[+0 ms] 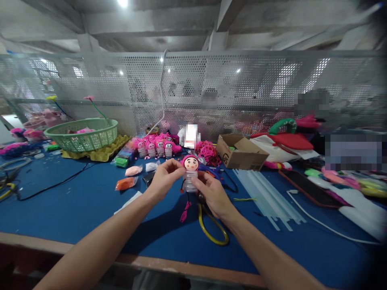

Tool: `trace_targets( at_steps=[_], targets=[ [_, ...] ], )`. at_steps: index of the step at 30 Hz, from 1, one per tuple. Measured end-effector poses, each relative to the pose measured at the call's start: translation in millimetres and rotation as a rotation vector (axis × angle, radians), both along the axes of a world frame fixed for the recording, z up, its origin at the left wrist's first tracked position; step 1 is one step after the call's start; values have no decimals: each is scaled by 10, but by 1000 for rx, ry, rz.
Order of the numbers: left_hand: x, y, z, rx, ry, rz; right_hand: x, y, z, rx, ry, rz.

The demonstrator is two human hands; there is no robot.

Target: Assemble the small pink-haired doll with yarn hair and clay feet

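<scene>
A small doll (190, 165) with a painted face, a pink hood and a clear ribbed body is held upright above the blue table. My left hand (166, 177) pinches it by the side of the head. My right hand (211, 192) grips its body from the other side, the thumb lying on the clear rings. A bundle of pink cord (185, 212) hangs below the doll on a dark string. Just under my right hand lies a yellow loop-shaped handle (222, 243); the tool it belongs to is mostly hidden.
Several similar dolls (155, 148) stand in a row behind, beside pink cord (208, 152). A green basket (81, 135) rests on an egg tray at left. To the right are a cardboard box (242, 153), clear plastic strips (266, 193), a phone (308, 188) and a white cable (320, 229).
</scene>
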State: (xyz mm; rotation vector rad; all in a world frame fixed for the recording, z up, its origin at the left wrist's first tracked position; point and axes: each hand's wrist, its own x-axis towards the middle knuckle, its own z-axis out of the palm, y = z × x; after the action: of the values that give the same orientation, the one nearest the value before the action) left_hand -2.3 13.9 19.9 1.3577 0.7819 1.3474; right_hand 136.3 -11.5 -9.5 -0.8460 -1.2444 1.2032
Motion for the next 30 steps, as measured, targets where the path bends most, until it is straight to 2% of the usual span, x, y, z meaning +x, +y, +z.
trace_targets(
  at_steps=[14,21,30],
  targets=[
    [8,-42,23,-27,-9,29,-8,-26,23,64,-70,-49],
    [8,-60,36,-24,12,42,-15,-17,22,35,-69,-79],
    [14,-72,46,-42,7,72,-8,-22,11,112,-131,-66]
  ],
)
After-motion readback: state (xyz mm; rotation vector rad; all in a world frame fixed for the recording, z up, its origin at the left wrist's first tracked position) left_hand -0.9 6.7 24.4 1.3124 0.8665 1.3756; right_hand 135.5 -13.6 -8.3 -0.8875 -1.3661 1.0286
